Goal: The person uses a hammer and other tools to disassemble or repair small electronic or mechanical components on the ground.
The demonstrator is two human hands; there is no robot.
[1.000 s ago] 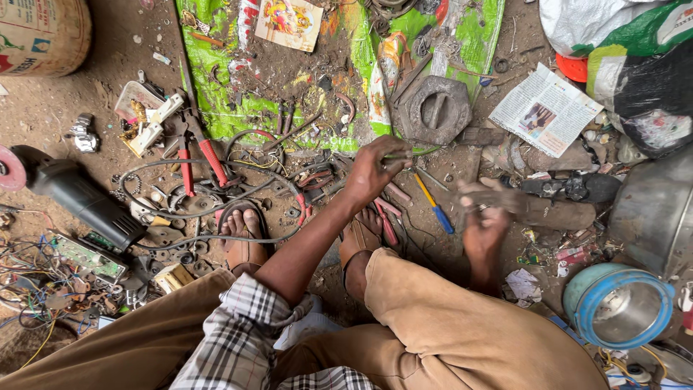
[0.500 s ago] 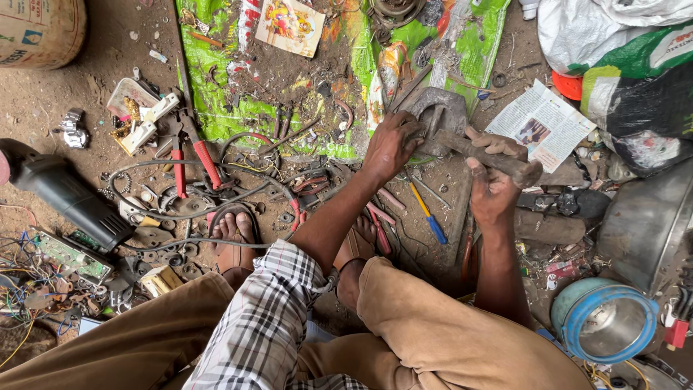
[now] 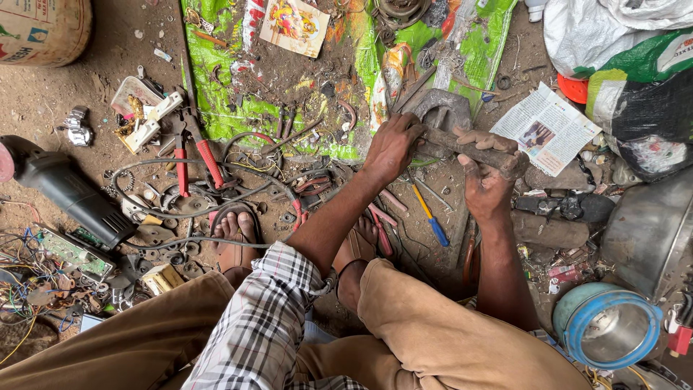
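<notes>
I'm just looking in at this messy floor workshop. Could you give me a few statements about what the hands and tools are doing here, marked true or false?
1. Both hands grip one rusty metal bar. True: left hand, right hand.
2. The blue-handled screwdriver is in the right hand. False: it lies on the ground between the arms.
3. The angle grinder lies to the person's left. True.
4. The red-handled pliers lie on the newspaper. False: they lie on the ground left of the hands.
</notes>
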